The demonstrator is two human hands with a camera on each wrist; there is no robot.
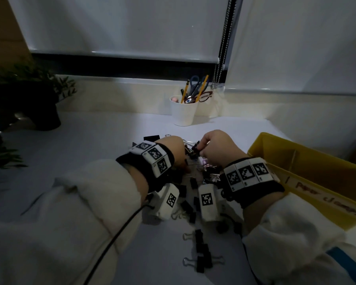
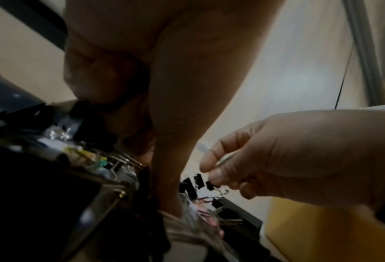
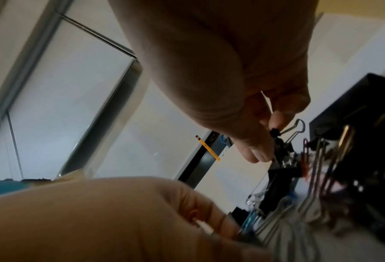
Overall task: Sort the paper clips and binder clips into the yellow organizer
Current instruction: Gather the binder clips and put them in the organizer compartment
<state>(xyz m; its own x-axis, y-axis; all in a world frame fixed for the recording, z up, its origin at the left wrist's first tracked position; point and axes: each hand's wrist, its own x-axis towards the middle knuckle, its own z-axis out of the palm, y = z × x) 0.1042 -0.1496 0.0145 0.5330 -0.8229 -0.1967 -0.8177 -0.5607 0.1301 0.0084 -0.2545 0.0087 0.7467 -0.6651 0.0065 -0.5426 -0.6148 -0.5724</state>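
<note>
From the head view, your sorting looks barely begun: black binder clips litter the desk beside the yellow organizer. Left wrist view: your right hand pinches 1 small binder clip. Right wrist view: your left hand digs among glossy wire paper clips, its grip unclear.

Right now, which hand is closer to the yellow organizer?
Right. The right hand works over the clip pile just beside the yellow organizer; the left hand is on the pile's far side.
</note>
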